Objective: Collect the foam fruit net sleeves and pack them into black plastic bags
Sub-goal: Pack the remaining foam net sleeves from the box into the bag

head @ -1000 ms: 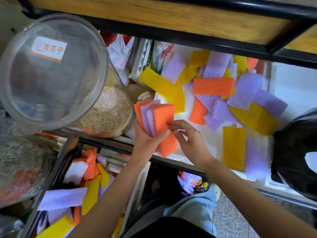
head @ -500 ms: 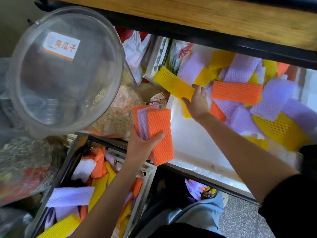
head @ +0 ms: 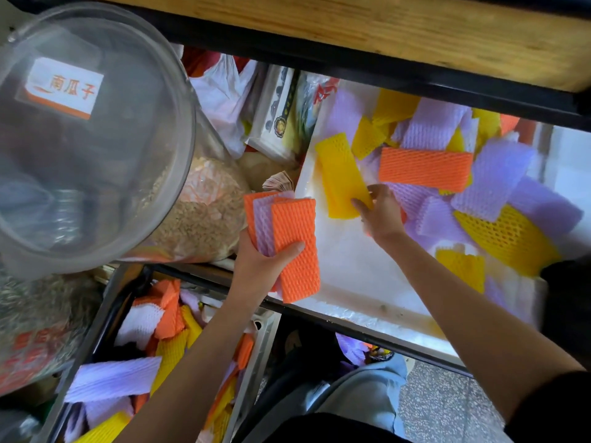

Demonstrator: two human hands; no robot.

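Hands point(head: 260, 263) — flat, netted foam sleeves point(head: 295, 238)

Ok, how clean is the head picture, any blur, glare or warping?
Head view: sharp on the sleeve stack in the left hand; slight motion blur on the right hand pinching the yellow sleeve; right edge smeared; white tray glares.

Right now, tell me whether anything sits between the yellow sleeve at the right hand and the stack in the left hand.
Nothing visible does. The right hand pinches the near end of the yellow sleeve, and only bare white tray lies between that sleeve and the stack in the left hand.
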